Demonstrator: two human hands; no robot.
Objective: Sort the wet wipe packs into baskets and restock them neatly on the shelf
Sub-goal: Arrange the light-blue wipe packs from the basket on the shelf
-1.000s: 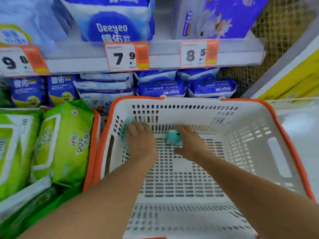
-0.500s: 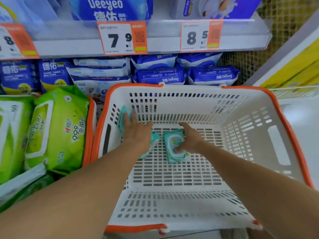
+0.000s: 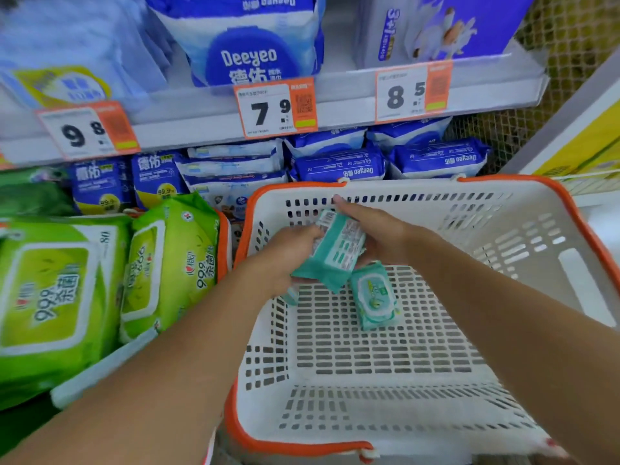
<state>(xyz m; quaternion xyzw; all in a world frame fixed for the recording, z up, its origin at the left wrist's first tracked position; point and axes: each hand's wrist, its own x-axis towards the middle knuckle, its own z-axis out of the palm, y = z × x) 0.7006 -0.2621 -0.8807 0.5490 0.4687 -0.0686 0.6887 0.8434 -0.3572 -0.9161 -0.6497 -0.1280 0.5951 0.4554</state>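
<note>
A: Head view first. What do the hands hold?

B: Both are inside the white basket (image 3: 503, 229) with the orange rim. The left hand (image 3: 288, 253) grips the lower left end of a teal wet wipe pack (image 3: 335, 253), fingers curled under it. The right hand (image 3: 379, 229) cups the same pack from the right, thumb on top and fingers wrapped behind, so the two hands hold it together, lifted and tilted with its printed back facing up

A: Any other packs in there?

B: A second teal pack (image 3: 374, 297) lies flat on the basket floor, lid side up, just below the right hand and touching the corner of the lifted one. A teal edge peeks out under the left hand; I cannot tell what it is

A: And around the basket?

B: To the left, another basket holds large green wipe packs (image 3: 171, 263). Behind, blue Deeyeo packs (image 3: 339, 166) sit on the lower shelf, under price tags (image 3: 275, 109) reading 9.8, 7.9 and 8.5
</note>
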